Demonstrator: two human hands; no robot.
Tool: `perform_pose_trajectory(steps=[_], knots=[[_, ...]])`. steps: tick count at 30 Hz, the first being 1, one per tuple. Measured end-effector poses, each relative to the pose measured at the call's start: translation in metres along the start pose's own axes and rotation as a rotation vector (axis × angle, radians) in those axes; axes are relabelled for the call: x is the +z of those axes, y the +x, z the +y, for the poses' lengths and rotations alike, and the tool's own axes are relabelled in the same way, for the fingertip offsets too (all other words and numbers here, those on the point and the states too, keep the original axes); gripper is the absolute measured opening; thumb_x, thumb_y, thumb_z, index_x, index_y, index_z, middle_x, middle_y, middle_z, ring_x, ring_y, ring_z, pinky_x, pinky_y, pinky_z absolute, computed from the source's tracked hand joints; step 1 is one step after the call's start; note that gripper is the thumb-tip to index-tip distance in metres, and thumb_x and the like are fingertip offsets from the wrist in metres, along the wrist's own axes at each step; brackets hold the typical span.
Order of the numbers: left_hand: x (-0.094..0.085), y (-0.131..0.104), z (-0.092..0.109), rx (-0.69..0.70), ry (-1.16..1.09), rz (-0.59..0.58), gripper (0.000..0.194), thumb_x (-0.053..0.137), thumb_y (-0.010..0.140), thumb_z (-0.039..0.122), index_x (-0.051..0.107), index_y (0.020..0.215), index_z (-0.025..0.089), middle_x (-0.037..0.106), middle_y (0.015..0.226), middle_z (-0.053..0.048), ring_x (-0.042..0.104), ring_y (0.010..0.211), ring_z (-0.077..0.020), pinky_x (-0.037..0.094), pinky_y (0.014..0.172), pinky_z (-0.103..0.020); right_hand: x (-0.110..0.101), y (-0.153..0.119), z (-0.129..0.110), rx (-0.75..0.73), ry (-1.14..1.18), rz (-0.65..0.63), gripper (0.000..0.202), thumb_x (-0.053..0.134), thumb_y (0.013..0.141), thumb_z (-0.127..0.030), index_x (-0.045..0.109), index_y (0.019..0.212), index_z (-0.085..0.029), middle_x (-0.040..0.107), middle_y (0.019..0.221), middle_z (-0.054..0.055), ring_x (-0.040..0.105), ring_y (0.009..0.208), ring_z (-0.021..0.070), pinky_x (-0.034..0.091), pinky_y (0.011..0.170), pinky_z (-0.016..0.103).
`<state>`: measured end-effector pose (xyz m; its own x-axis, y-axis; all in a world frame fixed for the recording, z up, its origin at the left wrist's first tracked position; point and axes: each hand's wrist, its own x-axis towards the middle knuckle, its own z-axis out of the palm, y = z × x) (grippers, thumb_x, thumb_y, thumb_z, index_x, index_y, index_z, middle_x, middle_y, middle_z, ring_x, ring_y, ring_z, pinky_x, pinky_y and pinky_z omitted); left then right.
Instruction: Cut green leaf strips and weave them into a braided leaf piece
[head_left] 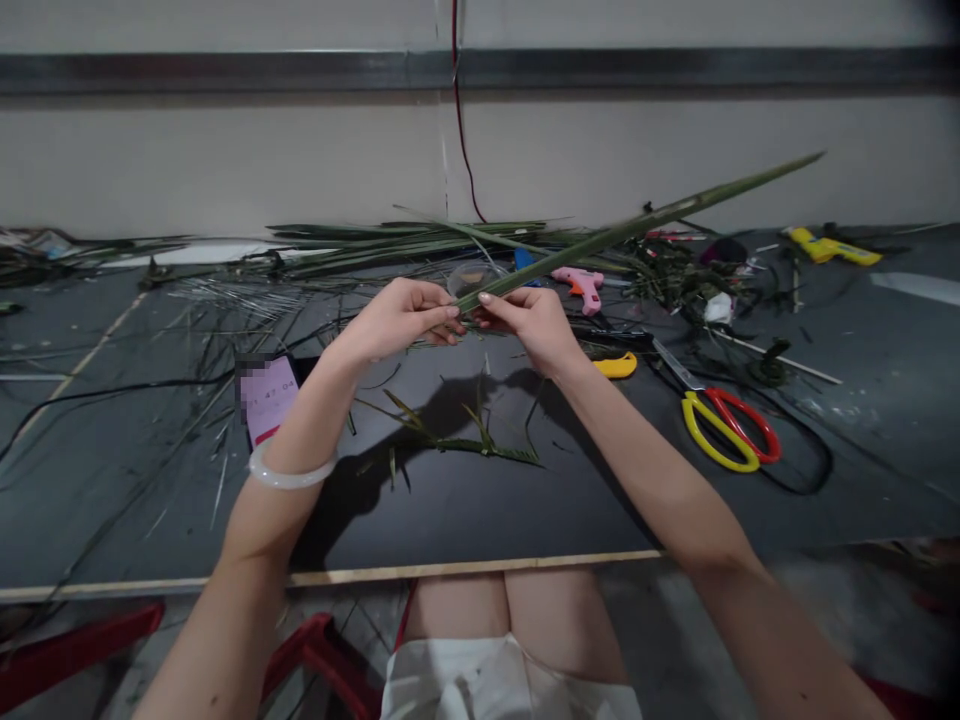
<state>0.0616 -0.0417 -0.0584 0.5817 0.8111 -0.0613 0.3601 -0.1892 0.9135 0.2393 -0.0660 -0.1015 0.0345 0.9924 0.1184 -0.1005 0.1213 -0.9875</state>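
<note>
A long green leaf blade is held above the table, its pointed tip reaching up to the right. My left hand pinches its near end between thumb and fingers. Close beside it, my right hand grips the same blade with the thumb on top. Below both hands, a small woven or plaited green leaf piece with thin strips sticking out lies on the dark table. A white bangle circles my left forearm.
Scissors with red and yellow handles lie right, near a yellow-handled tool. Behind are a pink glue gun, a yellow glue gun and piled leaves. A phone lies left. The table's front edge is near my lap.
</note>
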Motion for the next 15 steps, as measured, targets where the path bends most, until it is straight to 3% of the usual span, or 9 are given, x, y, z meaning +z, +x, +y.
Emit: perform_pose_trajectory(steps=[3,7,11,15], knots=[[-0.005,-0.001,-0.001,-0.01,0.012,0.043,0.018,0.06,0.079,0.03,0.061,0.077,0.012,0.069,0.077,-0.007,0.067,0.07,-0.0142,0.054,0.066,-0.024,-0.01,-0.025,-0.003,0.002,-0.344,-0.139,0.031,0.071,0.066,-0.042,0.067,0.078,-0.013,0.066,0.07,0.003,0.059,0.063,0.0131,0.049,0.064,0.029],[-0.014,-0.005,0.004,-0.014,0.008,0.118,0.017,0.059,0.081,0.029,0.06,0.077,0.012,0.069,0.078,-0.006,0.066,0.069,-0.0135,0.053,0.067,-0.024,-0.018,-0.079,-0.001,0.001,-1.089,-0.489,0.037,0.072,0.068,-0.041,0.066,0.094,-0.016,0.067,0.085,0.005,0.062,0.077,0.0196,0.046,0.065,0.03],[-0.017,-0.013,0.014,-0.015,0.036,0.174,0.017,0.058,0.082,0.027,0.059,0.076,0.012,0.067,0.077,-0.006,0.065,0.069,-0.0131,0.053,0.07,-0.026,-0.01,-0.115,0.014,0.019,-1.294,-0.577,0.02,0.064,0.079,-0.03,0.065,0.093,-0.017,0.065,0.096,0.009,0.062,0.089,0.0261,0.045,0.062,0.032],[-0.015,-0.023,0.027,0.0,0.041,0.185,0.015,0.059,0.082,0.026,0.06,0.077,0.011,0.066,0.076,-0.005,0.065,0.07,-0.0136,0.053,0.071,-0.027,-0.004,-0.111,0.019,-0.098,-1.483,-0.617,0.017,0.047,0.089,-0.022,0.064,0.092,-0.018,0.067,0.094,0.006,0.061,0.092,0.023,0.045,0.065,0.029]])
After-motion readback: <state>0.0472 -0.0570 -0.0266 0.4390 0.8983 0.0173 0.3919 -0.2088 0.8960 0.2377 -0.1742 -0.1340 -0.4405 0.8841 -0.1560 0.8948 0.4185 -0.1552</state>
